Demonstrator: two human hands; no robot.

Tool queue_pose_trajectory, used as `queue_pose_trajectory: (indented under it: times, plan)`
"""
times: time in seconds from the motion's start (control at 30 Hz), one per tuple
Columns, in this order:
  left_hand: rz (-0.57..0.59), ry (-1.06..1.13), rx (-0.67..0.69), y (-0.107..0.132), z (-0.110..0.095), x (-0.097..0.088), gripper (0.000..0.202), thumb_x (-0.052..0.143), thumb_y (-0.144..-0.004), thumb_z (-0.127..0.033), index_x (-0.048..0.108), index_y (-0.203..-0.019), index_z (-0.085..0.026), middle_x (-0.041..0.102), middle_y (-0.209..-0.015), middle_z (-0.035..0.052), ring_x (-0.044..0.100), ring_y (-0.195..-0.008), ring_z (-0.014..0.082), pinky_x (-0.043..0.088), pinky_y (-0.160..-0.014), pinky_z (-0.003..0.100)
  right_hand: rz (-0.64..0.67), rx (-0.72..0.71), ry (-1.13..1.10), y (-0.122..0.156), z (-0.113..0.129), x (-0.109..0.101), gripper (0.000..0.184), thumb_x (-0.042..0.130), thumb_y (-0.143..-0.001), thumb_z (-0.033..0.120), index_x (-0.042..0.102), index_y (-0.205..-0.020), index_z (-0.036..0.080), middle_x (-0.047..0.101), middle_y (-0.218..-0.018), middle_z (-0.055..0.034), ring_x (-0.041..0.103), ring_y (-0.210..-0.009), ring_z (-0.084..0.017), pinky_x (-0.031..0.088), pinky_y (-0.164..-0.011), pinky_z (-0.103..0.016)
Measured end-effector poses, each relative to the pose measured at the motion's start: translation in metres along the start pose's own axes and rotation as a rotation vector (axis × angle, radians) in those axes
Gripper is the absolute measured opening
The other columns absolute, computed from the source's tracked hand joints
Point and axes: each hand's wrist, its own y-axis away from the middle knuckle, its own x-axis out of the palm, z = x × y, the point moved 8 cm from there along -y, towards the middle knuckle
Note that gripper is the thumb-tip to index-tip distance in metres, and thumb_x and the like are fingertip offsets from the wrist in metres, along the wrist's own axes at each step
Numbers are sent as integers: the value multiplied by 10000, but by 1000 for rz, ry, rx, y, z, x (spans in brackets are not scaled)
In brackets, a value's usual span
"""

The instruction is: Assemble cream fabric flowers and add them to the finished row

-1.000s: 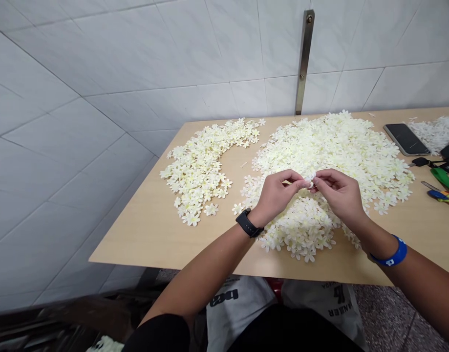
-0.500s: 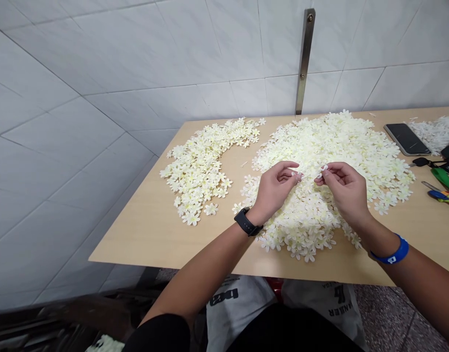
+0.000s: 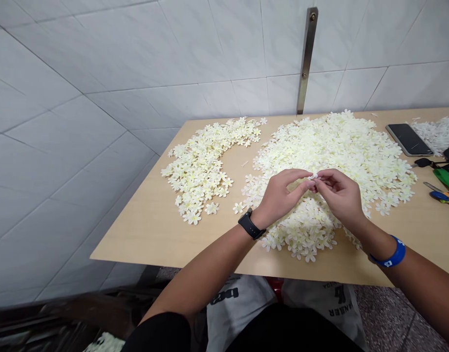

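My left hand (image 3: 287,194), with a black watch on its wrist, is closed in a pinch over the large pile of white artificial flowers (image 3: 356,146). My right hand (image 3: 339,195), wearing a blue wristband, pinches too, and the fingertips of both hands meet. Between them shows a small white flower piece (image 3: 314,176), partly hidden by the fingers; its exact shape is too small to make out. To the left lies a second, curved heap of similar pale flowers (image 3: 200,166).
The light wooden table (image 3: 143,234) stands against a tiled wall (image 3: 165,44). At the right lie a phone (image 3: 407,139), scissors (image 3: 444,195), a green-handled tool (image 3: 446,180) and a heap of small white pieces (image 3: 438,132). A metal strip (image 3: 307,61) is fixed to the wall.
My hands were apart, each pinching a small white piece. They have come together, so the fingertips now meet around the white piece.
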Motion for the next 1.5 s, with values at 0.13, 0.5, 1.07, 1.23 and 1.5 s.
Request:
queue_pose_trajectory:
  times: [0.13,0.5,1.07,1.23,1.5]
  plan:
    - [-50,-21,-59,3,7,0,152,661,-948,-284,794,-939,-210,809,-1002,58,751,-939,204,586,-892,357,50,-8,22,1,1,5,208,777,-847,414,703,-875,222,713,-781,-27,731,-693,-176,651,-694,-329]
    - [-124,182,-278,3,22,-7,182,776,-836,-349,763,-747,-191,769,-784,18,696,-752,152,552,-704,267,67,48,-43,0,1,8,291,814,-802,479,686,-852,222,709,-719,-16,722,-645,-179,634,-644,-329]
    - [-153,228,-283,0,27,-8,118,685,-884,-287,728,-914,-181,745,-929,47,686,-842,137,561,-730,240,-90,84,29,-8,-1,-11,102,725,-828,278,720,-906,214,653,-752,-4,649,-654,-141,579,-640,-294]
    - [-122,160,-275,1,23,-7,278,702,-890,-417,667,-760,-174,683,-754,13,590,-687,111,485,-640,237,-89,80,47,-7,2,-10,102,750,-813,295,688,-804,214,644,-739,-3,607,-645,-134,550,-612,-279]
    - [-115,180,-214,0,23,-5,105,628,-913,-240,692,-983,-194,725,-947,36,655,-797,115,526,-733,229,-37,100,-42,-7,-3,-3,150,776,-795,307,682,-868,216,661,-769,0,666,-675,-141,589,-658,-287]
